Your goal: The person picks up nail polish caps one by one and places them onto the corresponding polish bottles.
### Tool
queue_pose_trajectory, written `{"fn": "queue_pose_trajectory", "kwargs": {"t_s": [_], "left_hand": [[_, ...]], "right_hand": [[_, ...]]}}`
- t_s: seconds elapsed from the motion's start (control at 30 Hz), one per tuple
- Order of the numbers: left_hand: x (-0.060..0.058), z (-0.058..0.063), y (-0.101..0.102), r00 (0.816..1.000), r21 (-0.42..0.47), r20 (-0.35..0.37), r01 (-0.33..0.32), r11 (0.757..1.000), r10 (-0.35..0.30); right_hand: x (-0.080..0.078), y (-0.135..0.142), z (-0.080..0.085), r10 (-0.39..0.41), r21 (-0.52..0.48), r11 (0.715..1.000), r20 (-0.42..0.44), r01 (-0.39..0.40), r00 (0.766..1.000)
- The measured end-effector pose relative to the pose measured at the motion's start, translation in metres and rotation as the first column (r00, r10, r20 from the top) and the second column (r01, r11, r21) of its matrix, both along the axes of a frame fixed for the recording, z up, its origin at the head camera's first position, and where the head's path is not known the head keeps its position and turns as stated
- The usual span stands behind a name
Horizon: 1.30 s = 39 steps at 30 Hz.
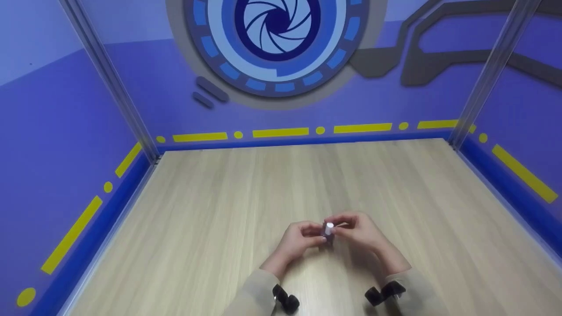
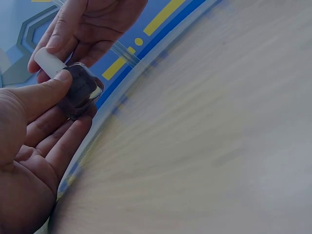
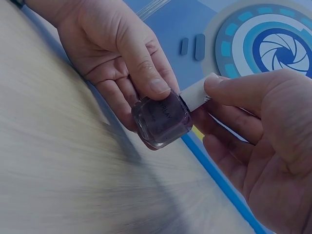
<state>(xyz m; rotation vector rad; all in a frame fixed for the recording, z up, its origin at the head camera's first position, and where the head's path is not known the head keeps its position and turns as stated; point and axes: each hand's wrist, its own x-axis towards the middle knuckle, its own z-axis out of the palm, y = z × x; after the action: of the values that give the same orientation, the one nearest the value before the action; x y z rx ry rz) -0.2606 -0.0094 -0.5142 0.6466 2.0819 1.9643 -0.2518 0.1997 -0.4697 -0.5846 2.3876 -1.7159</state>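
Observation:
Between the two hands is a nail polish bottle [image 3: 165, 123], a small square glass one with dark purple polish and lettering on its front. My left hand [image 1: 295, 242] grips the glass body, thumb across the front and fingers behind. With thumb and fingers, my right hand [image 1: 362, 231] pinches the white cap [image 3: 195, 93]. The cap sits at the bottle's neck, in line with the body. In the head view the bottle is upright with the cap upward, held just over the table, and its lower part is mostly covered by fingers and shadow.
A wood-grain table [image 1: 228, 197] spreads out around both hands. Blue panels with yellow markings [image 1: 281, 132] close it in at the back and both sides, with metal posts [image 1: 487, 74] at the rear corners. Black straps [image 1: 285, 299] circle both sleeved wrists.

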Motion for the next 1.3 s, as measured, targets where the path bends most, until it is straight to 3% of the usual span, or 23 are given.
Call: {"fn": "queue_pose_trajectory", "kwargs": {"t_s": [0.33,0.47,0.57,0.7,0.8,1.0,1.3], "left_hand": [[0.0,0.0,0.001,1.0,-0.018,-0.008,-0.018,1.0,0.017],[-0.006,-0.012,0.003,0.999,-0.022,0.0,-0.033,0.999,0.033],[-0.011,-0.022,0.005,0.999,-0.021,0.017,-0.034,0.999,0.035],[-0.013,-0.026,0.005,0.998,-0.025,0.057,-0.032,0.999,0.033],[-0.014,-0.026,0.005,0.997,-0.026,0.066,-0.027,0.999,0.029],[-0.014,-0.026,0.004,0.998,-0.033,0.055,-0.025,0.999,0.026],[-0.014,-0.026,0.005,0.999,-0.028,0.041,-0.016,0.999,0.017]], "right_hand": [[-0.001,0.0,0.001,0.003,0.011,1.0,0.007,-0.003,1.0],[0.0,-0.001,0.0,-0.013,0.015,1.0,0.012,0.013,1.0],[-0.005,0.001,-0.012,-0.031,0.016,0.999,-0.004,0.031,1.0],[-0.014,0.004,-0.03,-0.045,0.02,0.999,-0.03,0.045,0.999],[-0.015,0.004,-0.031,-0.047,0.027,0.998,-0.031,0.048,0.998],[-0.014,0.003,-0.027,-0.058,0.023,0.998,0.007,0.058,0.998],[0.0,-0.002,0.0,-0.038,0.019,0.999,0.024,0.038,0.999]]}}
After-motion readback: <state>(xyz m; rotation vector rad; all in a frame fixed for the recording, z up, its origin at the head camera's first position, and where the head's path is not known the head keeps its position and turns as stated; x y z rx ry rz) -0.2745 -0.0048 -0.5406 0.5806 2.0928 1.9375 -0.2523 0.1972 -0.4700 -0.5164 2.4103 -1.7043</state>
